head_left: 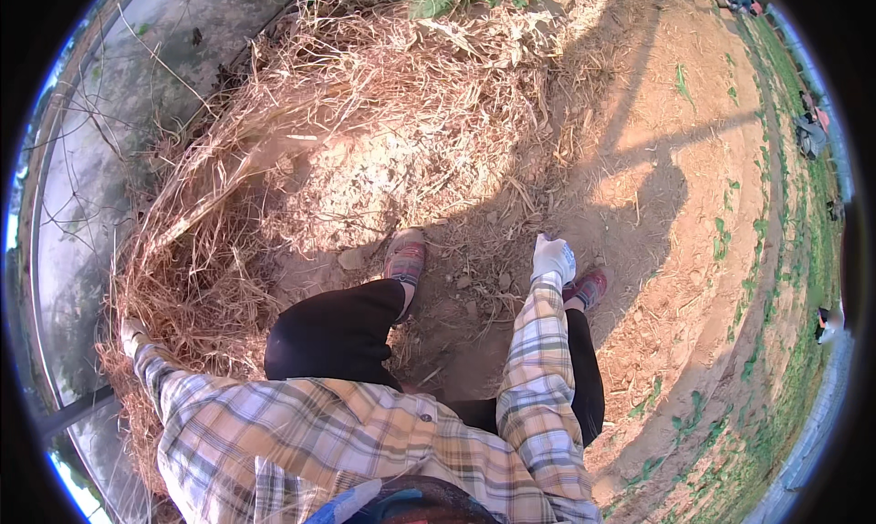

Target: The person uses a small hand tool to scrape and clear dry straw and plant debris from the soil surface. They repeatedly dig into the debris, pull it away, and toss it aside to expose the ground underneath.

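No basket, bag or other container can be seen here; the dry straw [365,131] lies loose in a big pile on the bare soil [675,214], beside a grey sheet [100,159] that runs along the left side of the pile.

The left hand [130,334], in a light glove, is stretched out to the left and pushed into the edge of the straw. The stalks cover most of the fingers, so I cannot tell if the hand is closed around some straw or only touching it.

The right hand [553,257], also in a white glove, hangs in front of the body, above the ground and just beside the right shoe [587,289]. It holds nothing. The fingers seem loosely curled, but I cannot tell how far they are open.

The left shoe [405,257] stands at the foot of the pile, touching the scattered straw. Both sleeves are of checked cloth, and the trousers are black.
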`<state>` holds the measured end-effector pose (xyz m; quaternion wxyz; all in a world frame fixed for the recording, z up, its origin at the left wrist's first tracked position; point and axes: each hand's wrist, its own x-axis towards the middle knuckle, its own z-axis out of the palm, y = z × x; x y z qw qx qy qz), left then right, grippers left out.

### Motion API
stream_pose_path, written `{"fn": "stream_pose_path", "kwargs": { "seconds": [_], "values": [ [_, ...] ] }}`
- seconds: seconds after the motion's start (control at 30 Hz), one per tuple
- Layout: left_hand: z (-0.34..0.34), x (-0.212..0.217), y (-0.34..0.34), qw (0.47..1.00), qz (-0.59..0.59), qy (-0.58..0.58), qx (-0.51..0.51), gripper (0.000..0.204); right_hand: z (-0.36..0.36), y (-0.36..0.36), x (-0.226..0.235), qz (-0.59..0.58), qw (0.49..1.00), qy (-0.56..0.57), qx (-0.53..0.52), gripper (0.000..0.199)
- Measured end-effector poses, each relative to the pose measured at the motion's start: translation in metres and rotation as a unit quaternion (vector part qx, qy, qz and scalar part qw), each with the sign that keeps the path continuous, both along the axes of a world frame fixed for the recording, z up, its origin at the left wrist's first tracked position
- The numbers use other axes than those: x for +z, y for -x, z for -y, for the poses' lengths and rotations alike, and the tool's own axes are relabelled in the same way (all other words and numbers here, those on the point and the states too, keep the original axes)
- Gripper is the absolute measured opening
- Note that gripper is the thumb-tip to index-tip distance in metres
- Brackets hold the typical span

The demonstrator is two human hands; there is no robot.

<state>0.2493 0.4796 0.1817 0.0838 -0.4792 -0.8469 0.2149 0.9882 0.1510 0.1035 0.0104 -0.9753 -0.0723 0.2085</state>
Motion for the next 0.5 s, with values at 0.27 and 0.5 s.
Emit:
{"fn": "stream_pose_path", "kwargs": {
  "seconds": [0.27,0.5],
  "values": [
    [0.044,-0.014,0.007,1.0,0.01,-0.015,0.024,0.042,0.003,0.017,-0.017,0.009,0.998,0.025,0.054,0.045],
    [-0.043,-0.031,-0.093,0.978,-0.028,0.17,-0.118,0.046,0.022,0.023,-0.022,0.023,0.999,0.015,0.044,0.046]
  ]
}}
